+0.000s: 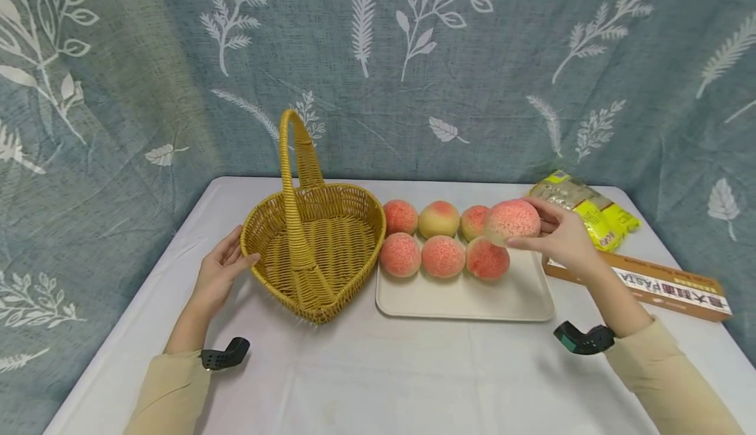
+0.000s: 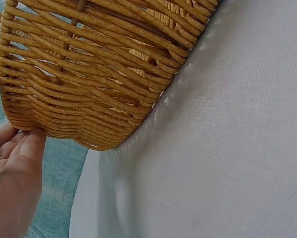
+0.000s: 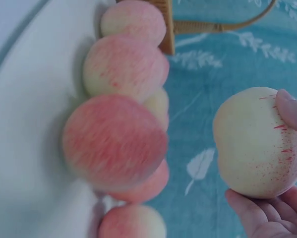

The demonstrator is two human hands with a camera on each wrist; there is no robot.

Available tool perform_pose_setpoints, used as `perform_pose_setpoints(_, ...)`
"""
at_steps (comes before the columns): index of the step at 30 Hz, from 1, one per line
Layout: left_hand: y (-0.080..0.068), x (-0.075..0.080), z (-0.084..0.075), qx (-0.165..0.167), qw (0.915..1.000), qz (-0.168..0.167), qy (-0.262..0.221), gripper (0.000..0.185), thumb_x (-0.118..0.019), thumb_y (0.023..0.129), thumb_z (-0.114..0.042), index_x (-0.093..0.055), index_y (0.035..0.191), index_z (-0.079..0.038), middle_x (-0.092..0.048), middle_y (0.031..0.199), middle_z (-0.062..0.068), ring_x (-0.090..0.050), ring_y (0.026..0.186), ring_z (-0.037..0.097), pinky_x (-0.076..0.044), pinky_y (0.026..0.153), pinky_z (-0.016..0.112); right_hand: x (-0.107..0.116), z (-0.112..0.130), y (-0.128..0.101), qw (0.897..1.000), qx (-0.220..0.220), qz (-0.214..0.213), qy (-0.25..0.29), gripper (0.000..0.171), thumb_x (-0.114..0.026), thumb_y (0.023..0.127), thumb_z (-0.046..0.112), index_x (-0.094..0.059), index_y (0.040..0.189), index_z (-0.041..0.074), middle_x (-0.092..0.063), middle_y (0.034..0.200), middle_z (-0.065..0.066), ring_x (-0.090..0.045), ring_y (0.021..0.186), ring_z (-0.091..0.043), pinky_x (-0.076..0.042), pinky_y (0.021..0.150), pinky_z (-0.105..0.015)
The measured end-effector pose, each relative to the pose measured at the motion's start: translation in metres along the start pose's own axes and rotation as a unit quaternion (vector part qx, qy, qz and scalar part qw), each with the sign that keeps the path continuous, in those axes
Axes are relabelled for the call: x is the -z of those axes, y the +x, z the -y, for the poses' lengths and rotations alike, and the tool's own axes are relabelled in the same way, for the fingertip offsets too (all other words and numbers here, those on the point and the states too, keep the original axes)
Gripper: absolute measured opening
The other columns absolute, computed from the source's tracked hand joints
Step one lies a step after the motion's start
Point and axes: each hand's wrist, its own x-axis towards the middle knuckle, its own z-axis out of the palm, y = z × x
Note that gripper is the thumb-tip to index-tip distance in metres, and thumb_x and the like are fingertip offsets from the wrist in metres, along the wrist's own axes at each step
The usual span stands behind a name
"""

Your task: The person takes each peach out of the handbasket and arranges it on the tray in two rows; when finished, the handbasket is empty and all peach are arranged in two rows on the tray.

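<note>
A tan wicker basket [image 1: 331, 294] with a tall arched handle stands on the left of the table, with nothing inside. My left hand [image 1: 215, 274] holds its left side, thumb at the rim and fingers against the outer weave; the left wrist view shows that hand [image 2: 17, 173] beside the basket wall [image 2: 98, 84]. Above the right part of a cream tray [image 1: 461, 304], my right hand [image 1: 564, 235] grips a pink-and-cream peach [image 1: 512, 218] between thumb and fingers. In the right wrist view this peach [image 3: 255, 144] is apart from the others. Several peaches [image 1: 443, 256] sit in two rows on the tray.
Behind the right hand lies a yellow bag [image 1: 590, 212] with a clear window. A long brown pasta box [image 1: 667, 284] lies to the right of the tray. White cloth [image 1: 354, 376] covers the table, and a blue-green leaf-print curtain [image 1: 378, 94] hangs behind it.
</note>
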Motion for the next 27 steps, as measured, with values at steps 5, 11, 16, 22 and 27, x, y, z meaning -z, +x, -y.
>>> perform_pose_setpoints(5, 0.000, 0.001, 0.001, 0.001, 1.0000, 0.000, -0.001, 0.076, -0.058, 0.097, -0.007, -0.009, 0.155, -0.001, -0.007, 0.160, 0.020, -0.012, 0.145, 0.036, -0.029, 0.110, 0.019, 0.009, -0.016, -0.008, 0.999, -0.034, -0.022, -0.009, 0.085, -0.079, 0.084, 0.016, -0.030, 0.151, -0.002, -0.045, 0.141, -0.028, -0.056, 0.087, 0.009, -0.054, 0.065, -0.015)
perform_pose_setpoints(11, 0.001, 0.001, 0.002, -0.001, 1.0000, -0.001, -0.003, 0.076, -0.058, 0.097, -0.006, -0.009, 0.155, -0.001, -0.007, 0.160, 0.020, -0.012, 0.145, 0.035, -0.028, 0.111, 0.019, 0.013, -0.033, -0.011, 0.997, -0.072, -0.034, 0.000, 0.090, -0.077, 0.085, 0.020, -0.022, 0.153, -0.001, -0.035, 0.149, -0.027, -0.055, 0.114, -0.017, -0.051, 0.079, -0.009)
perform_pose_setpoints(16, 0.002, 0.001, 0.003, -0.002, 1.0000, 0.000, 0.001, 0.076, -0.058, 0.097, -0.006, -0.009, 0.155, -0.001, -0.007, 0.160, 0.020, -0.013, 0.145, 0.036, -0.028, 0.111, 0.019, 0.012, -0.044, -0.012, 0.994, -0.103, -0.046, -0.002, 0.093, -0.077, 0.086, 0.026, -0.020, 0.154, -0.002, -0.032, 0.151, -0.027, -0.040, 0.132, -0.041, -0.049, 0.082, -0.009)
perform_pose_setpoints(22, 0.001, 0.000, 0.003, -0.004, 1.0000, -0.001, 0.000, 0.076, -0.058, 0.097, -0.006, -0.009, 0.155, 0.000, -0.007, 0.160, 0.021, -0.013, 0.145, 0.037, -0.029, 0.110, 0.019, 0.010, -0.054, -0.013, 0.991, -0.124, -0.059, -0.006, 0.093, -0.077, 0.086, 0.029, -0.021, 0.152, -0.004, -0.031, 0.151, -0.028, -0.037, 0.135, -0.041, -0.045, 0.098, -0.023)
perform_pose_setpoints(27, 0.001, -0.001, 0.002, -0.006, 1.0000, -0.002, 0.001, 0.076, -0.057, 0.097, -0.005, -0.009, 0.155, 0.000, -0.007, 0.160, 0.021, -0.013, 0.145, 0.037, -0.029, 0.110, 0.019, 0.008, -0.063, -0.013, 0.988, -0.136, -0.071, -0.002, 0.091, -0.076, 0.086, 0.028, -0.023, 0.151, -0.006, -0.032, 0.151, -0.029, -0.037, 0.136, -0.040, -0.040, 0.105, -0.035)
